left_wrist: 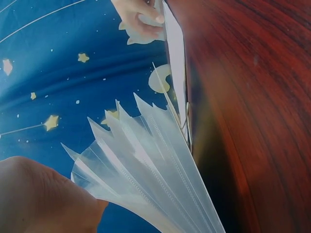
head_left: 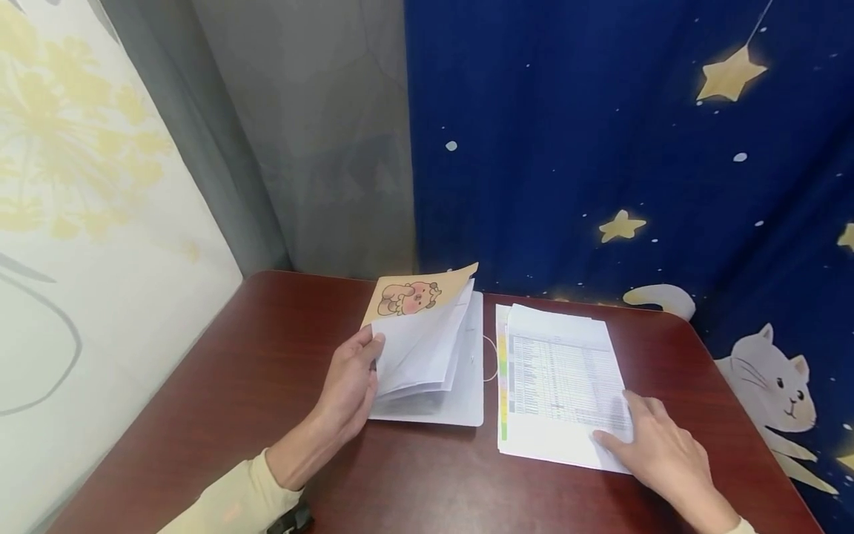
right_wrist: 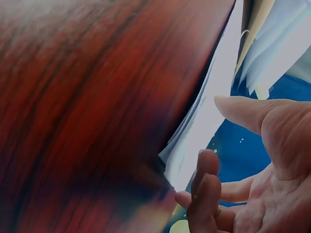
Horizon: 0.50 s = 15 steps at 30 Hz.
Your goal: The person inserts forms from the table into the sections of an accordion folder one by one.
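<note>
An expanding file folder (head_left: 427, 297) with a cartoon animal on its tan cover lies partly opened on the table. My left hand (head_left: 350, 371) grips its left edge, thumb over the white inner sheets. In the left wrist view the folder's translucent pleated pockets (left_wrist: 146, 160) fan apart beside the left hand (left_wrist: 46, 196). To the folder's right lies a stack of papers (head_left: 560, 371), a printed table on the top sheet and coloured tabs down its left edge. My right hand (head_left: 667, 449) touches the stack's lower right corner, thumb and fingers spread apart, as the right wrist view also shows.
The reddish-brown wooden table (head_left: 507, 497) has rounded far corners. A thin elastic loop (head_left: 492, 360) sticks out from the folder's right side. Behind the table hangs a blue curtain (head_left: 534, 148) with stars and a cat, next to a grey curtain (head_left: 333, 133).
</note>
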Motion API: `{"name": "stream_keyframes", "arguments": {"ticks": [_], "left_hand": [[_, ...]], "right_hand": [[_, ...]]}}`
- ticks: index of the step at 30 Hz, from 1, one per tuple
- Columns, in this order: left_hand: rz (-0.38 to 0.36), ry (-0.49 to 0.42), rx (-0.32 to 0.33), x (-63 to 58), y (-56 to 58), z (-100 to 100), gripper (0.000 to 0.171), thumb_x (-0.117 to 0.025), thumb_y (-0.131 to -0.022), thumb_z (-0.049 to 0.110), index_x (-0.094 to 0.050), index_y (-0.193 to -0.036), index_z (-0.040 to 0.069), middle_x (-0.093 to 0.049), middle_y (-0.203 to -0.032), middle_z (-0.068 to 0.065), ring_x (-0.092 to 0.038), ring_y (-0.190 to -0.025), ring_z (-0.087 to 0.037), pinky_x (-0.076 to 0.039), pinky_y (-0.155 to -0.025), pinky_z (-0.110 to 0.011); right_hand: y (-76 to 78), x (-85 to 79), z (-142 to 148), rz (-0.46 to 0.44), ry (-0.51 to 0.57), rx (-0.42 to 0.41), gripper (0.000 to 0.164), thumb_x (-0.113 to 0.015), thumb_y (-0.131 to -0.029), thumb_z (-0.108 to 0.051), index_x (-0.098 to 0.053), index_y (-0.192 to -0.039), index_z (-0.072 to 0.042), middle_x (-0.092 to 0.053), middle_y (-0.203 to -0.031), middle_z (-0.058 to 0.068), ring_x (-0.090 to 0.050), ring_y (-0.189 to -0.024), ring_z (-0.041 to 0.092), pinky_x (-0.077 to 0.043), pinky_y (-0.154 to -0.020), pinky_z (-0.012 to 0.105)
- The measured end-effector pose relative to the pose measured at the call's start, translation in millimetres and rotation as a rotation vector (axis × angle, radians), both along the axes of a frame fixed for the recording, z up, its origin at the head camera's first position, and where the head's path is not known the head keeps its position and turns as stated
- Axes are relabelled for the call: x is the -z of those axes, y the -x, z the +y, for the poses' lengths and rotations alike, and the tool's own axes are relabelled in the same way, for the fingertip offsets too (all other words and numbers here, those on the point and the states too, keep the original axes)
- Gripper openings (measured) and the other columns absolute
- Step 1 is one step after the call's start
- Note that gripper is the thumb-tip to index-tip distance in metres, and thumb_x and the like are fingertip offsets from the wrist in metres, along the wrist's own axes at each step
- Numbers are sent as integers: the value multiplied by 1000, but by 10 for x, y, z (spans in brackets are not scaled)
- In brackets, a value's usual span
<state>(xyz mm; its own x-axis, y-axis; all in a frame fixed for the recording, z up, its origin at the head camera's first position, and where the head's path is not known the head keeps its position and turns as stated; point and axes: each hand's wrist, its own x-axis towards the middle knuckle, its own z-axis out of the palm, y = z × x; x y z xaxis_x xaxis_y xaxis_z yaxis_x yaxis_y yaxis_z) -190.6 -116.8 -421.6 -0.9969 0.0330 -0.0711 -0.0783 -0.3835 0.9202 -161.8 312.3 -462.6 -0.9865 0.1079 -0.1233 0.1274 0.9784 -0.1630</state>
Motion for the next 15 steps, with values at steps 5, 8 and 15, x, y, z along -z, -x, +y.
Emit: {"name": "stream_keyframes", "arguments": {"ticks": [5,8,15], "left_hand": [[4,-2,9,-6,41,4,48,-37,-114,15,-37,-159,-1,-34,-160,-11,-24,-152,-19,-13,-134,-39],[-4,0,8,-2,38,-8,46,-37,-114,14,-39,-158,0,-35,-158,-11,-26,-150,-20,-16,-133,-39],[-2,-3,11,16,43,-32,47,-36,-114,14,-38,-158,-1,-36,-157,-12,-28,-149,-20,-16,-132,-40]], "right_hand": [[-9,5,46,-27,-35,71,116,-79,-75,-77,-49,-142,13,-53,-131,40,-60,-90,45,-52,-73,63],[2,12,53,-29,-56,85,108,-80,-74,-76,-57,-128,14,-62,-112,34,-57,-78,36,-51,-66,52],[39,36,63,-35,-37,89,89,-86,-72,-68,-65,-110,10,-66,-87,18,-53,-69,28,-44,-59,42]]}}
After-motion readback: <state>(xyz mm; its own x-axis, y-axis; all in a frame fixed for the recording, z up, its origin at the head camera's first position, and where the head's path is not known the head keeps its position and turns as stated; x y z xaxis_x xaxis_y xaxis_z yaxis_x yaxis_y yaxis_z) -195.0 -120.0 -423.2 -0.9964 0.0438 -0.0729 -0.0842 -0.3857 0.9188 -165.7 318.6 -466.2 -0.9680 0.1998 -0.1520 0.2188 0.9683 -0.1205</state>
